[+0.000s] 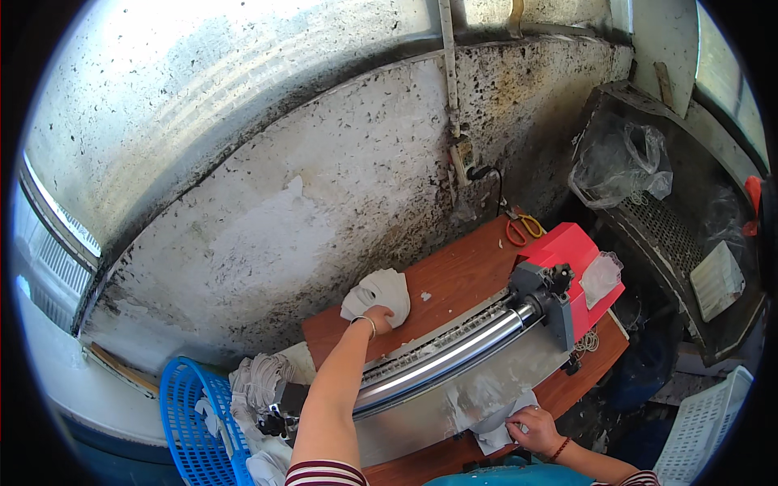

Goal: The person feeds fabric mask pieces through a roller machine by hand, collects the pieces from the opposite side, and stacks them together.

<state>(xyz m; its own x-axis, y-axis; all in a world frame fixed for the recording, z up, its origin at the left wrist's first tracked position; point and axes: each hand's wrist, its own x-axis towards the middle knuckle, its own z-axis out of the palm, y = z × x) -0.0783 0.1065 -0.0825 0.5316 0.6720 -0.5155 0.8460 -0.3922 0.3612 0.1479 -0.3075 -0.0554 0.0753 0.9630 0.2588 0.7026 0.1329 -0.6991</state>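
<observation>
My left hand [378, 317] reaches over the roller machine and rests on a white cloth piece [378, 293] lying on the brown wooden table [462, 271] behind it. My right hand [532, 428] pinches the edge of another white cloth [496, 427] at the machine's near side. Between the hands runs the shiny metal roller [454, 354] of the machine, whose red housing [571, 255] stands at the right end.
A blue plastic basket [188, 421] with white cloths stands at the lower left. Scissors with orange and yellow handles [520, 226] lie at the table's back. A plastic bag [620, 162] sits on a dark shelf at right, a white crate [709, 437] below. A stained wall rises behind.
</observation>
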